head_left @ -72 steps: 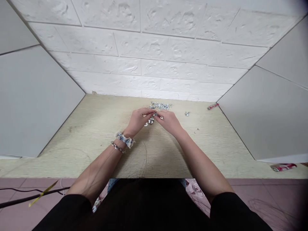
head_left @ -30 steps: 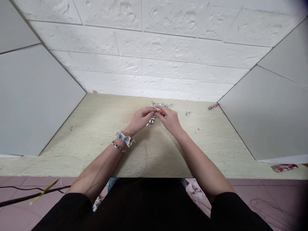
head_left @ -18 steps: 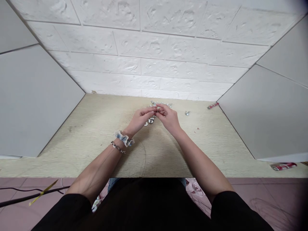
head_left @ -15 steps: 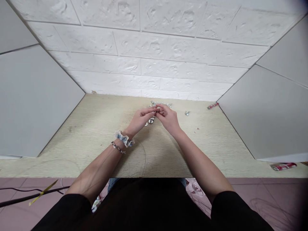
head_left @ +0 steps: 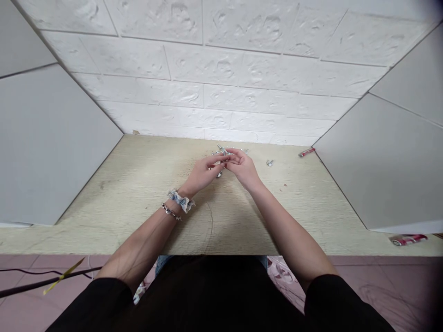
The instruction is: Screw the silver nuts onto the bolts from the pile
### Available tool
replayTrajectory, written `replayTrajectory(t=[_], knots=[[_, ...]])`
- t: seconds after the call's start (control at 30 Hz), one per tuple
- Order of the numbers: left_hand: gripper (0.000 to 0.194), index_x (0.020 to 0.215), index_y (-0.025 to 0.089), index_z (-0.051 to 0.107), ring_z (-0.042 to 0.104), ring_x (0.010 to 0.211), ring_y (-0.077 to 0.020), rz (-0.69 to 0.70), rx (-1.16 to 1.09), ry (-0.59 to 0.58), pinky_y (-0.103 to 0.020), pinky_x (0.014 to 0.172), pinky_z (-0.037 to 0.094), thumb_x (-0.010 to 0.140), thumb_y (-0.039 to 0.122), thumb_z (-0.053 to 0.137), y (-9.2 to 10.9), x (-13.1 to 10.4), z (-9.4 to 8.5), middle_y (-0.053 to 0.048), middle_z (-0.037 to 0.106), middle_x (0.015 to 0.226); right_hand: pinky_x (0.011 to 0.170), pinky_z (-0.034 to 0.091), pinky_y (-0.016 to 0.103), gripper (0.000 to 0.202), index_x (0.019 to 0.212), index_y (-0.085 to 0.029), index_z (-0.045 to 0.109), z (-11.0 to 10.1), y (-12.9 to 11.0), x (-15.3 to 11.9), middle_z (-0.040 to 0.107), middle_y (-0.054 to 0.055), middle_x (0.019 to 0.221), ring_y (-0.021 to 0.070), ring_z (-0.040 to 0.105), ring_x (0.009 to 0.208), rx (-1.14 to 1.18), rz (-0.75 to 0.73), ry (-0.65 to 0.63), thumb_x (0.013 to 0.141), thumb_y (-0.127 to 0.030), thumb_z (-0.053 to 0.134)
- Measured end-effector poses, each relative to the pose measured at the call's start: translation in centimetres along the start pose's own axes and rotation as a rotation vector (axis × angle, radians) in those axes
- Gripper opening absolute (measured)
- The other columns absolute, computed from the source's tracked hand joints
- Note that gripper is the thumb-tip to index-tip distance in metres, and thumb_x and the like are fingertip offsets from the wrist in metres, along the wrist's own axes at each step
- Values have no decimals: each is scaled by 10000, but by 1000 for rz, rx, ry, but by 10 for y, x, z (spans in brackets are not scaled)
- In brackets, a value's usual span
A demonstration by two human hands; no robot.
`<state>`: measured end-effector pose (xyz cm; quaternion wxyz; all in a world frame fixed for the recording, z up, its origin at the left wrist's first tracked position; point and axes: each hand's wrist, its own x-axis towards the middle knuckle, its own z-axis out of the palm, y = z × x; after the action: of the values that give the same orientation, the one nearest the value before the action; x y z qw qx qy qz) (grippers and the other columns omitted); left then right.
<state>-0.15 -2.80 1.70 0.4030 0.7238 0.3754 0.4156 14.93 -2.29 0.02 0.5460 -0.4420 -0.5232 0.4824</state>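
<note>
Several small shiny metal screws or fasteners [head_left: 219,174] lie in a loose pile on the pale wooden table [head_left: 138,184], partly hidden beneath and behind my hands. Over the pile my left hand [head_left: 204,172] meets my right hand [head_left: 244,169] at the fingertips. Both hands have their fingers closed in a pinch; whatever sits between them is too small and covered to make out. A single metal screw [head_left: 270,163] rests apart, to the right of my right hand.
Red batteries lie at the back right [head_left: 306,152] and front right [head_left: 409,240]. A white brick-pattern wall [head_left: 221,69] stands behind the table, with grey panels at left [head_left: 55,147] and right [head_left: 391,161]. Tiny bits [head_left: 285,185] lie right of centre.
The fingers of both hands have shifted slightly over the pile and now overlap more closely. Less of the metal pieces by my left thumb shows than before.
</note>
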Motion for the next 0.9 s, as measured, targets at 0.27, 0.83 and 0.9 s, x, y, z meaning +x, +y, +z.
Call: replayTrajectory(t=[0.27,0.83,0.9], knots=[[311,1064,186,708,583,1148,-238,-15,-42,48,-363,958,484,808,296,572,-4,2,2,-82,618,1263,811,540,335,414,1082,-191,533,0,-1,-1,692,16,846,148,672,812,-124,-23,-15,675,-174,609],[215,882,142,653,654,793,-139,-270,-387,320,-247,694,509,736,299,663,-9,10,1,-35,663,846,1052,254,595,228,975,-258,702,-4,6,-12,561,76,1265,268,497,1185,-1297,-249,-218,864,-209,509],[188,896,142,624,638,763,-118,-265,-387,298,-242,696,504,736,237,650,-11,11,2,-31,652,866,1055,251,590,224,967,-253,699,-4,7,-12,565,76,1252,266,500,1177,-1304,-246,-221,864,-203,507]])
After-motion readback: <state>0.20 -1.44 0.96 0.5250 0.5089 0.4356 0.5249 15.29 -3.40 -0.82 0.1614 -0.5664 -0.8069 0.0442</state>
